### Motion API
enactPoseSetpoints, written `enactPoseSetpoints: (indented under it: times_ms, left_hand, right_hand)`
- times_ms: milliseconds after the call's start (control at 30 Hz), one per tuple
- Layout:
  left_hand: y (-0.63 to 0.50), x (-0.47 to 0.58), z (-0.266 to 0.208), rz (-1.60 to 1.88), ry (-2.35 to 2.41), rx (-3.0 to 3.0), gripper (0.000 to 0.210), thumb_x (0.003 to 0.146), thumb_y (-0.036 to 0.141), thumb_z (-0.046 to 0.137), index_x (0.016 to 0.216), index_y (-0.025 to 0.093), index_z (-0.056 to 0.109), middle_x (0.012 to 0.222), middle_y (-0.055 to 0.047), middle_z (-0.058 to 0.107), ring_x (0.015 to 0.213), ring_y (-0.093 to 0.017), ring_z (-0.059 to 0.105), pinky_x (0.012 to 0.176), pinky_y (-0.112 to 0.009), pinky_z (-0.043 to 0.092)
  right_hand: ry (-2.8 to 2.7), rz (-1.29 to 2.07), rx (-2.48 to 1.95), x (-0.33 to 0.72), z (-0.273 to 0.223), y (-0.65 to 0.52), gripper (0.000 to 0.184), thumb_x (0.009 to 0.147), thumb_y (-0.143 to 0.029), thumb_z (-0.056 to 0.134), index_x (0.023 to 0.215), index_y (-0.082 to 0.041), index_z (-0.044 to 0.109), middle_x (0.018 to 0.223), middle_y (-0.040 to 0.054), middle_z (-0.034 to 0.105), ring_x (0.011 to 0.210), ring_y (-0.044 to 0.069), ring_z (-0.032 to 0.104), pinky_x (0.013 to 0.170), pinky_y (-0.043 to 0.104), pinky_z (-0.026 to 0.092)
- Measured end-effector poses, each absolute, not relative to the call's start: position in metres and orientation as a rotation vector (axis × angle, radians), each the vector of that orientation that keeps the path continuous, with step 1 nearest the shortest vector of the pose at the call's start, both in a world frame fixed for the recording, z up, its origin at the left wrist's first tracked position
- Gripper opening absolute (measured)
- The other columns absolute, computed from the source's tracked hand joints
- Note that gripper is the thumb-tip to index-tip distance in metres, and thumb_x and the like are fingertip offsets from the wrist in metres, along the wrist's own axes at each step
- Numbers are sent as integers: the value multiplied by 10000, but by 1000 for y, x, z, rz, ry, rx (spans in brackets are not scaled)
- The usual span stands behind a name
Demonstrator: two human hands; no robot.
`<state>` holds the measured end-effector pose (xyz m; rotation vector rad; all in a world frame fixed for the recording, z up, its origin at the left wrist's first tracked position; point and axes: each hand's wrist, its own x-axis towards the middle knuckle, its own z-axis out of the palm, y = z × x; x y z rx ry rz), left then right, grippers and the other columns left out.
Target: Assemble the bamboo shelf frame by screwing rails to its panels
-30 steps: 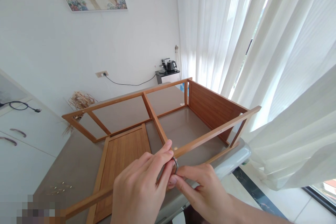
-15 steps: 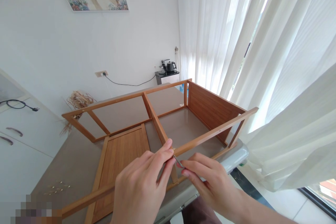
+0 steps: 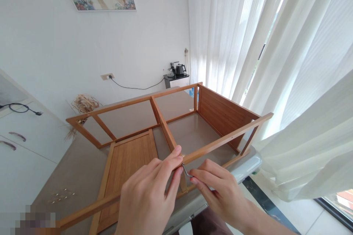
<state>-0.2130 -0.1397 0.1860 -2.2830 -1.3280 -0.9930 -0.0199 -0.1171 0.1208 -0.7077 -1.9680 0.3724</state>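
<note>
A brown wooden frame [image 3: 212, 148] lies on its side on a table. My left hand [image 3: 150, 189] is closed round its near rail, at the joint with a middle crosspiece [image 3: 167, 128]. Between the thumb and fingers of my right hand [image 3: 220, 187] is a thin, bent metal hex key [image 3: 186, 171]. Its short end meets the near face of the rail at that joint, right beside my left fingertips. Whatever it fits into there is too small to make out.
A slatted wooden panel [image 3: 132, 158] lies inside the frame's left part. Several small metal screws [image 3: 62, 195] are scattered on the grey-brown tabletop [image 3: 79, 176] at left. White drawers [image 3: 24, 158] stand beyond. Long white curtains [image 3: 300, 99] hang at right. A black kettle [image 3: 180, 69] stands at the back.
The hex key has turned a little in my right fingers' pinch, and its bend shows more clearly. My left hand keeps its hold on the rail. The view has shifted slightly.
</note>
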Motion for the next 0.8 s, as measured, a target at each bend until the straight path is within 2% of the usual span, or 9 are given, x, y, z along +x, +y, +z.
enactPoseSetpoints:
  times_ms: [233, 500, 800]
  left_hand:
    - [-141, -212, 188, -988, -1342, -2272, 182, 932, 205, 585, 1093, 256, 655, 1068, 57, 764, 680, -105, 696, 643, -244, 510]
    - [-140, -212, 185, -940, -1381, -2233, 305, 948, 266, 573, 1248, 267, 625, 827, 38, 754, 622, -129, 691, 620, -252, 506]
    - [-140, -213, 184, -927, -1427, -2233, 291, 957, 286, 557, 1241, 266, 620, 842, 36, 756, 646, -127, 701, 666, -249, 527]
  right_hand:
    - [-1988, 372, -700, -18, 121, -116, 157, 984, -145, 510, 1006, -186, 660, 770, 19, 582, 678, 118, 511, 633, 228, 463]
    - [-1988, 394, -696, -20, 120, -116, 171, 974, -123, 520, 1058, -185, 656, 787, 23, 582, 684, 124, 503, 634, 232, 449]
    - [-1986, 406, -692, -24, 113, -117, 182, 984, -133, 518, 1108, -185, 641, 758, 12, 539, 666, 119, 479, 622, 229, 423]
